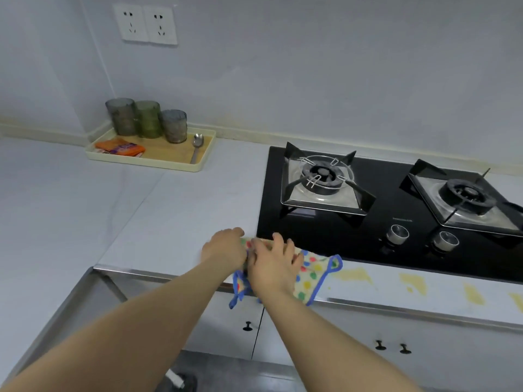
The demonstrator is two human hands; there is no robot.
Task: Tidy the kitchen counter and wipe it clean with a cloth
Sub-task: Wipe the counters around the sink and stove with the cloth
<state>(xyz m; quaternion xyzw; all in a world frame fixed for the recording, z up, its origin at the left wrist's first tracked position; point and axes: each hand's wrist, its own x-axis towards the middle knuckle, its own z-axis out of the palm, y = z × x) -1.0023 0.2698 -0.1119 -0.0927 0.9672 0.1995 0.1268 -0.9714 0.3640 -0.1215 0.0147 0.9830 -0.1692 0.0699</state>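
Hob, black glass, occupies the right part of the counter; its front left corner lies just beside the cloth and bounds it toward the wall. A cream tray stands well apart at the back left, against the wall. Yellow patches mark the counter's front strip to the right of the cloth.

The cloth lies at the front edge of the counter, partly hanging over it. It is pale, printed with red, yellow, green and blue dots, and bound in blue tape with loose blue ties.

The right hand lies flat on the cloth, fingers spread and pressing down. The left hand touches the cloth's left end with fingers bent; whether it pinches the fabric cannot be told.

Counts:
- burners: two
- hob knobs: two
- glasses on the tray: three
- spoon: one, on the tray
- orange packet: one, on the tray
- wall sockets: two
- cabinet pulls: three
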